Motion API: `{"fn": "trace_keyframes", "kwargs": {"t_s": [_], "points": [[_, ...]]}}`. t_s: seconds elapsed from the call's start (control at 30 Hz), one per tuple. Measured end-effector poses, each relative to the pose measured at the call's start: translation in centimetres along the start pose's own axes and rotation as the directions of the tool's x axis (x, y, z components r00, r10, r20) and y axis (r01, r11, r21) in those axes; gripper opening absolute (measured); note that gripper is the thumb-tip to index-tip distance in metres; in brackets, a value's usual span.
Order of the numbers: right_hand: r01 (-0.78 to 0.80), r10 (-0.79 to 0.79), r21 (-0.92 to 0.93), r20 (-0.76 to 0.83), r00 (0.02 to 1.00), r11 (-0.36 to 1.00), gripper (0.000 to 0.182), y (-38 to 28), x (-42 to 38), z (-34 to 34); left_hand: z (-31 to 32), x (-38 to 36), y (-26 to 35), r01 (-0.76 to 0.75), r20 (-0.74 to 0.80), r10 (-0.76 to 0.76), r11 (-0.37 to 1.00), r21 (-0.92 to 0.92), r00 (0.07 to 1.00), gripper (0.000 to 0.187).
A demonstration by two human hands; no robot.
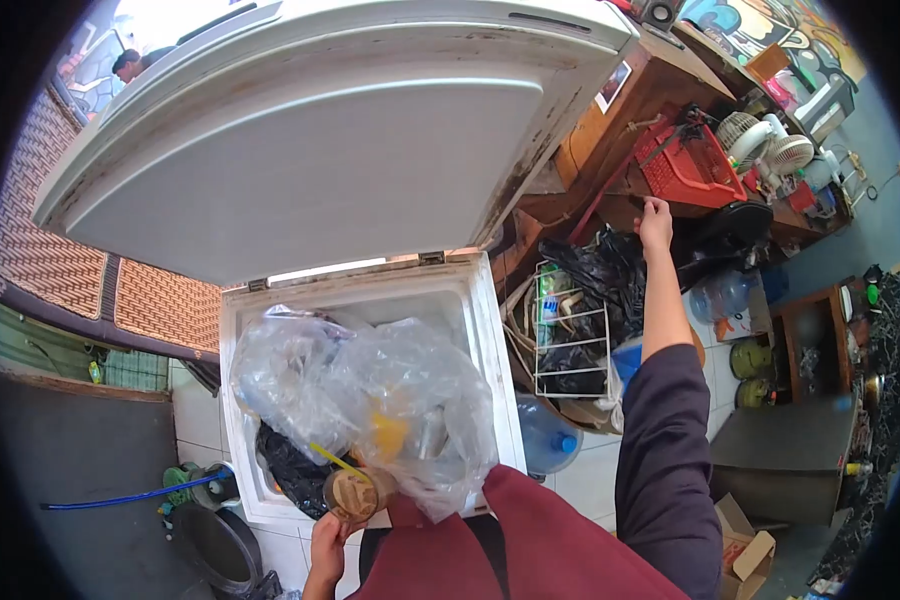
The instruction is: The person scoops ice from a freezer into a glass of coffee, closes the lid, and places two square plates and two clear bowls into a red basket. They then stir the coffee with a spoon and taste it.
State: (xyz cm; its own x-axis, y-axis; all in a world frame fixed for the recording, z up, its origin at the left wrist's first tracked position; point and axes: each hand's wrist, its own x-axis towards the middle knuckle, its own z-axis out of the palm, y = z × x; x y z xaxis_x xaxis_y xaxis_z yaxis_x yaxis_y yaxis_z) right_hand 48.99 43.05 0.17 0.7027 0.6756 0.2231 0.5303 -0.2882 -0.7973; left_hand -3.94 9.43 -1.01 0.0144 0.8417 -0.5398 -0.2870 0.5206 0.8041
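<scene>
My left hand (328, 545) is closed around the lower side of a cup of brown drink (353, 496), at the front edge of an open chest freezer (510, 400). A yellow straw (335, 458) sticks out of the cup. Large clear plastic bags (410, 375) fill the freezer, with something orange showing through, and a black plastic bag (288, 465) lies below them. Stretched out to the right, my right hand (656, 226) is beside a red plastic basket (682, 170). Its fingers are pinched together; whatever they hold, if anything, is too small to name.
The white freezer lid (300, 150) stands raised. Right of the freezer are a white wire rack (573, 345), black bags (610, 270) and a blue water jug (547, 440). Fans (760, 140) stand on a cluttered wooden counter. Another person (130, 65) is at the far left.
</scene>
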Motion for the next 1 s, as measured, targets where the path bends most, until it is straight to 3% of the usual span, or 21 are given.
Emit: {"fn": "trace_keyframes", "kwargs": {"t_s": [0.03, 0.13, 0.2, 0.23, 0.27, 0.3, 0.37, 0.4, 0.43, 0.5, 0.53, 0.57, 0.6, 0.67, 0.73, 0.77, 0.83, 0.87, 0.9, 0.93, 1.0], "points": [[-0.185, 0.176, 0.174, 0.065, 0.982, 0.967, 0.021, 0.5, 1.4, 0.9, 0.5, 0.1, 0.5, 0.026, -0.032, -0.026, 1.000, -0.005, 0.999, 0.028], [-0.216, 0.141, 0.418, 0.204, 0.969, 0.882, 0.024, 1.7, 5.0, 3.1, 0.2, 0.1, 0.2, 0.027, -0.034, -0.028, 0.999, -0.033, 0.999, 0.029], [-0.239, 0.130, 0.412, 0.275, 0.953, 0.879, 0.028, 1.9, 5.9, 3.4, -0.6, 0.2, -0.4, 0.034, -0.041, -0.035, 0.999, -0.033, 0.999, 0.032], [0.028, -0.042, 0.090, 0.153, 0.987, 0.996, 0.030, 1.5, 5.7, 2.7, -0.5, 0.2, -0.2, 0.033, -0.043, -0.035, 0.999, -0.032, 0.998, 0.032], [0.269, -0.249, -0.270, 0.105, 0.963, 0.924, 0.032, 0.8, 5.4, 1.9, -0.4, 0.1, -0.1, 0.035, -0.044, -0.037, 0.999, -0.036, 0.998, 0.031], [0.288, -0.275, -0.295, 0.084, 0.958, 0.911, 0.033, -0.5, 3.8, 0.9, 0.0, 0.3, 0.1, 0.041, -0.050, -0.043, 0.999, -0.034, 0.998, 0.031], [0.204, -0.194, -0.045, 0.170, 0.966, 0.978, 0.025, -2.4, -1.4, -0.6, 0.5, 0.4, 0.5, 0.005, -0.018, -0.006, 0.998, -0.066, 1.000, 0.030], [0.053, -0.156, 0.260, 0.397, 0.904, 0.964, 0.017, -5.0, -6.1, -1.9, 0.6, 0.5, 0.5, 0.009, -0.036, -0.011, 0.999, -0.040, 0.999, 0.030], [-0.035, -0.210, 0.358, 0.620, 0.756, 0.933, 0.012, -7.8, -10.8, -3.1, 0.6, 0.6, 0.4, 0.022, -0.063, -0.023, 1.000, -0.018, 0.998, 0.030], [-0.081, -0.169, 0.203, 0.937, 0.307, 0.976, 0.013, -11.0, -18.7, -4.1, 0.4, 1.0, -0.2, -0.039, 0.023, 0.039, 0.999, -0.023, 0.999, 0.024], [0.012, -0.026, 0.025, 0.988, 0.149, 1.000, 0.018, -13.5, -22.4, -4.1, 0.0, 1.3, -1.1, -0.101, 0.046, 0.101, 0.995, 0.007, 0.994, 0.028], [-0.038, -0.027, 0.032, 0.994, 0.106, 0.999, 0.020, -13.2, -26.2, -2.8, 0.5, 1.4, -0.9, -0.087, 0.033, 0.087, 0.996, 0.003, 0.996, 0.030], [0.295, -0.143, 0.117, 0.987, 0.067, 0.948, 0.022, -14.0, -29.1, -1.5, 1.0, 1.6, -0.8, -0.076, 0.025, 0.076, 0.997, 0.001, 0.997, 0.031], [0.746, -0.125, 0.147, 0.988, -0.086, 0.649, 0.020, -12.8, -33.8, 3.6, 1.4, 1.6, -0.9, -0.090, 0.023, 0.089, 0.996, 0.011, 0.996, 0.032], [0.643, 0.219, -0.329, 0.944, 0.247, 0.692, 0.019, -8.5, -39.1, 9.5, 1.4, 1.5, -1.1, -0.106, 0.029, 0.105, 0.994, 0.029, 0.994, 0.032], [0.649, 0.220, -0.324, 0.946, 0.239, 0.688, 0.019, -7.0, -40.1, 10.2, 1.3, 1.3, -1.2, -0.099, 0.055, 0.099, 0.995, 0.000, 0.994, 0.031], [0.797, -0.264, -0.472, 0.770, 0.581, 0.377, 0.020, -4.2, -41.5, 10.9, 1.2, 1.0, -1.1, -0.097, 0.096, 0.097, 0.995, 0.002, 0.991, 0.031], [0.808, 0.101, -0.423, 0.902, 0.421, 0.410, 0.023, -2.4, -40.4, 12.8, 0.8, 1.0, -1.3, -0.091, 0.096, 0.091, 0.996, 0.002, 0.991, 0.031], [0.804, 0.443, -0.384, 0.880, 0.169, 0.455, 0.027, -0.3, -39.1, 14.6, 0.5, 0.8, -1.6, -0.094, 0.110, 0.094, 0.996, -0.009, 0.989, 0.030], [0.808, 0.455, -0.381, 0.876, 0.160, 0.450, 0.027, 2.3, -39.2, 15.0, 0.2, 0.5, -2.0, -0.091, 0.122, 0.094, 0.996, -0.023, 0.988, 0.030], [0.594, 0.003, -0.194, 0.951, 0.308, 0.780, 0.035, 6.2, -39.3, 15.2, -0.2, -0.2, -2.0, -0.079, 0.122, 0.083, 0.996, -0.040, 0.989, 0.030]]}}
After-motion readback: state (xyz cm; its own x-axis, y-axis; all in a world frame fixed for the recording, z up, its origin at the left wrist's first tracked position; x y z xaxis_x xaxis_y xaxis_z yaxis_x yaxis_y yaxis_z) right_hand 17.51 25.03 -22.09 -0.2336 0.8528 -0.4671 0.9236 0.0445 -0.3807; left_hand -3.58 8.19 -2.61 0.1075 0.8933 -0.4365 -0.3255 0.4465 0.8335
